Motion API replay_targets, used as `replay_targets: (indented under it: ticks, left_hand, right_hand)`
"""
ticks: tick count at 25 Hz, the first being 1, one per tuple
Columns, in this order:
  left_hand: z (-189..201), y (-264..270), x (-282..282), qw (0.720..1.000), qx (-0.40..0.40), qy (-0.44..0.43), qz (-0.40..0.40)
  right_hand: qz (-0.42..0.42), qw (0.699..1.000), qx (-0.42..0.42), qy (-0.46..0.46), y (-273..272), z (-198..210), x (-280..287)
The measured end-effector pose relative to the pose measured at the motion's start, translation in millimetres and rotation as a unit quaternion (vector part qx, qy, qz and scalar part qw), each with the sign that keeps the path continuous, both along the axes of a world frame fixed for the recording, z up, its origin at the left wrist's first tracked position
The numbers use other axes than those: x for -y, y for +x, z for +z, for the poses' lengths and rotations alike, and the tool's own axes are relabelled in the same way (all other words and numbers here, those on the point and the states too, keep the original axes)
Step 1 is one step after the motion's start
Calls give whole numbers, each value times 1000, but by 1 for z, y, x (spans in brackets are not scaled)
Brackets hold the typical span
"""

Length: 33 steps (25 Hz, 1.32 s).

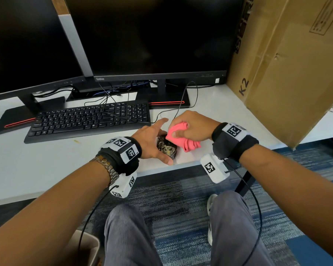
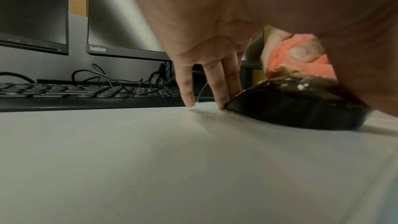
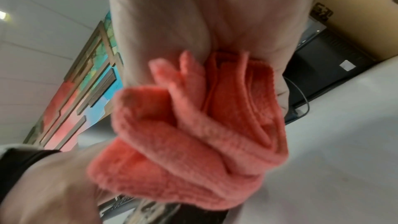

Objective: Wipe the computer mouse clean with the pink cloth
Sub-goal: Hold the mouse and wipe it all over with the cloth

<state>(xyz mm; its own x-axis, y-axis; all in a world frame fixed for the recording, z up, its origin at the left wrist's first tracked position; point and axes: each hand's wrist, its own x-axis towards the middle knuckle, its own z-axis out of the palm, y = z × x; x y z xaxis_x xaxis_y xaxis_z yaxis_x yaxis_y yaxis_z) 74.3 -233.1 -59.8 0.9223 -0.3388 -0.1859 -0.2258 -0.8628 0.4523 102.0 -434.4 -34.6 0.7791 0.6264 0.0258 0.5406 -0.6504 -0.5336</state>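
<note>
In the middle of the head view, the right hand [image 1: 192, 127] clenches a bunched pink cloth [image 1: 178, 136], fingers curled round it and the thumb pressed on top, and the cloth's lower left edge touches the top of the mouse [image 1: 166, 148]. The mouse is black, smeared with pale brownish grime, and sits on the white desk [image 1: 46, 166] near its front edge, just below and right of the keyboard [image 1: 88, 120]. The left hand [image 1: 152, 143] steadies the mouse from the left side with fingers straight and spread, the thumb along its near edge; in the left wrist view the fingertips [image 2: 221, 103] rest on the desk against the mouse's side, and the grime shows where cloth meets mouse. A thin cable [image 1: 183, 98] runs from behind the right hand up toward the monitor [image 1: 152, 39] filling the upper centre. A second monitor [image 1: 27, 45] stands at upper left, and a large cardboard box [image 1: 292, 64] fills the upper right.
</note>
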Motion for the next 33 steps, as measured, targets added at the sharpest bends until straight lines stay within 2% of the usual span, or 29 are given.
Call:
replay_targets:
  ticks: [7, 12, 17, 23, 33]
  left_hand:
    - [1, 0, 0, 1000, 3, 1, 1]
    - [2, -1, 1, 1000, 3, 4, -2]
    - [2, 0, 1, 1000, 6, 4, -1]
    - [-2, 2, -2, 1000, -2, -3, 0]
    - [-3, 2, -2, 1000, -3, -6, 2]
  right_hand:
    - [40, 999, 12, -26, -11, 3, -3]
    - [14, 1000, 12, -24, -6, 5, -1]
    - [49, 998, 4, -33, -11, 3, -2]
    - [-9, 1000, 3, 22, 0, -2, 17]
    - [30, 998, -30, 37, -12, -14, 21]
